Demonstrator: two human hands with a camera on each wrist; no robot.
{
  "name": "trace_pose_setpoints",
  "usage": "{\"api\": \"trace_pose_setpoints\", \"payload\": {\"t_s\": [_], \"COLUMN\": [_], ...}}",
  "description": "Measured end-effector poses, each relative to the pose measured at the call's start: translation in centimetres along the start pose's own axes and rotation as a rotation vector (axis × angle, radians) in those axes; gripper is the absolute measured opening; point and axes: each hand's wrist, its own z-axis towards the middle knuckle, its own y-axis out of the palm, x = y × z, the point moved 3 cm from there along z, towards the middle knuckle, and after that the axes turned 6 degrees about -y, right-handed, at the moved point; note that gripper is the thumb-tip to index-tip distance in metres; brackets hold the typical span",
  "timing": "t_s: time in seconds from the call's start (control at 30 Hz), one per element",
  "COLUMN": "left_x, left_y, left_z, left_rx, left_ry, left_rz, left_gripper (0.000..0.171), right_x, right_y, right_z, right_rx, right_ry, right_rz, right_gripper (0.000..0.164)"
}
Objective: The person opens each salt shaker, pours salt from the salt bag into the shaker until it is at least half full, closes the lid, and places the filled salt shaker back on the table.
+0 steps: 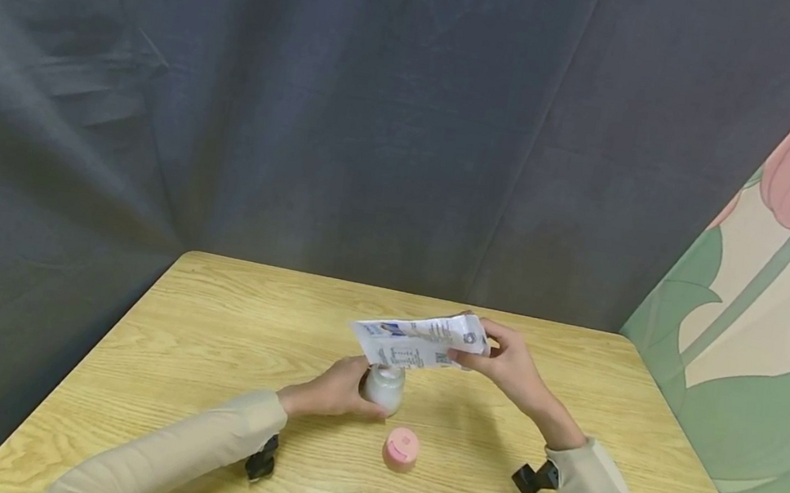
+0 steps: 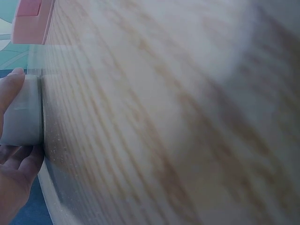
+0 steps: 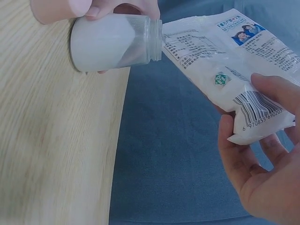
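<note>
A glass jar (image 1: 386, 393) stands on the table, filled most of the way with white powder that lies at a slant in the right wrist view. My left hand (image 1: 340, 390) grips it from the left, thumb on the near side and fingers around the back. Over the jar, a white printed plastic packet (image 1: 420, 344) slopes down, its lower corner right at the mouth (image 3: 157, 40). My right hand (image 1: 513, 370) holds the packet's other end, thumb on the upper face and fingers beneath. In front of the jar lies a pink lid (image 1: 403, 445), also seen in the left wrist view.
The pale wooden table (image 1: 245, 319) extends around both hands. Behind it hangs a dark curtain (image 1: 382, 113). A wall painted with flowers (image 1: 763, 325) is at the right. Each wrist wears a black camera mount (image 1: 535, 479).
</note>
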Motion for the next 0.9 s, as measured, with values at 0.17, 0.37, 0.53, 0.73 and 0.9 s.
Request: {"api": "trace_pose_setpoints", "payload": {"t_s": [0.17, 0.37, 0.53, 0.73, 0.9], "left_x": [-0.1, 0.0, 0.11, 0.11, 0.05], "left_y": [0.06, -0.05, -0.05, -0.05, -0.1], "left_z": [0.04, 0.1, 0.02, 0.0, 0.09], "left_rx": [-0.001, 0.004, -0.004, -0.005, 0.001], "left_ry": [0.004, -0.012, -0.012, -0.015, -0.016], "left_rz": [0.011, 0.015, 0.011, -0.017, -0.01], "left_gripper": [0.092, 0.092, 0.092, 0.09, 0.09], "right_x": [0.07, 0.13, 0.09, -0.05, 0.06], "right_y": [-0.06, -0.21, -0.14, -0.08, -0.2], "right_z": [-0.17, -0.23, -0.14, -0.02, -0.06], "right_rx": [-0.002, 0.008, 0.002, -0.006, -0.01], "right_ry": [0.008, 0.01, 0.004, 0.008, 0.021], "right_rz": [-0.002, -0.008, -0.007, -0.02, -0.032], "right_gripper": [0.039, 0.04, 0.039, 0.039, 0.04]}}
